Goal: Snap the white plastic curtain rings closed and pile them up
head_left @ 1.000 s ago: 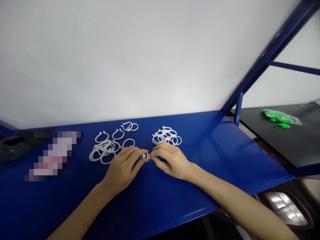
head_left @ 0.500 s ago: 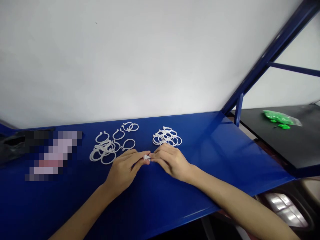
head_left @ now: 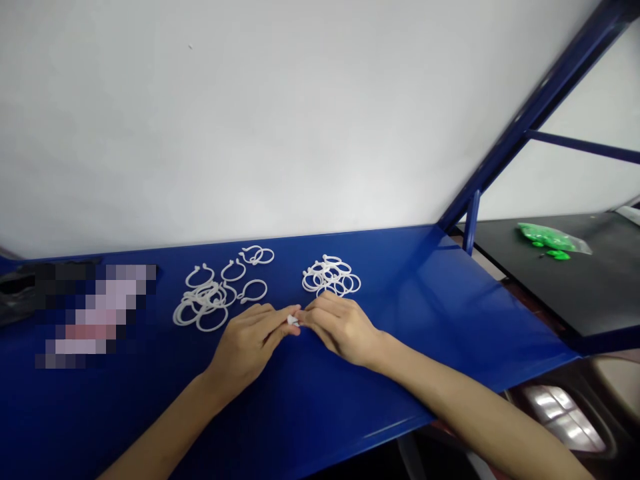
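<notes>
My left hand (head_left: 249,347) and my right hand (head_left: 339,328) meet fingertip to fingertip on the blue shelf (head_left: 425,313). Both pinch a small white plastic ring (head_left: 292,321) between them; most of it is hidden by the fingers. A loose heap of open white rings (head_left: 210,297) lies just beyond my left hand. A tighter pile of white rings (head_left: 331,275) sits just beyond my right hand.
A white wall rises behind the shelf. A blue slanted frame post (head_left: 525,113) stands at the right. Beyond it is a black surface (head_left: 575,287) with a bag of green parts (head_left: 550,237). A blurred-out object (head_left: 95,313) lies at the shelf's left.
Both hands have stayed joined on the white ring, with only slight finger movement. The view has shifted a little.
</notes>
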`<state>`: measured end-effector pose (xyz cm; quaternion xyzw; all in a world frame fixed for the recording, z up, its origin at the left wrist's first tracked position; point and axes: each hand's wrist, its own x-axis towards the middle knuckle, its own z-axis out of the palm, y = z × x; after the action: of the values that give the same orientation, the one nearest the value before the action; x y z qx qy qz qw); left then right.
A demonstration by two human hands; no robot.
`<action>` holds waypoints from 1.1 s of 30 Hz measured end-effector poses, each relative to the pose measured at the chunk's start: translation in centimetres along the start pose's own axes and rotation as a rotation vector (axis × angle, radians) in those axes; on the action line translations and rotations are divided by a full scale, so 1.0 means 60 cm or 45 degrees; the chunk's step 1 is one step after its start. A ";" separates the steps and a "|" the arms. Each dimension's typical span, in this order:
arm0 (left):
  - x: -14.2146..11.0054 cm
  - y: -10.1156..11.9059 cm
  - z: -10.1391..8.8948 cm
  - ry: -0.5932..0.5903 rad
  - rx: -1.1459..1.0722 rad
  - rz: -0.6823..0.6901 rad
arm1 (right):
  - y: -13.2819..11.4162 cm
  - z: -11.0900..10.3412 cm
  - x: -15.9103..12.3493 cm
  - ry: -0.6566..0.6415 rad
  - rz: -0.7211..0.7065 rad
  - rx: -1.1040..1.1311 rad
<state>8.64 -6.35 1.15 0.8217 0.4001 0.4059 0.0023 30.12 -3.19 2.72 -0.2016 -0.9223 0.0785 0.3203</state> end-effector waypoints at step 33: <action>0.000 -0.042 -0.021 -0.188 0.556 -0.337 | 0.092 -0.021 -0.007 0.159 0.597 -0.116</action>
<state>6.14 -5.01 1.18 0.7706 0.5810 0.2451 -0.0926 32.97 1.67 1.97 -0.4289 -0.8313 0.0963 0.3402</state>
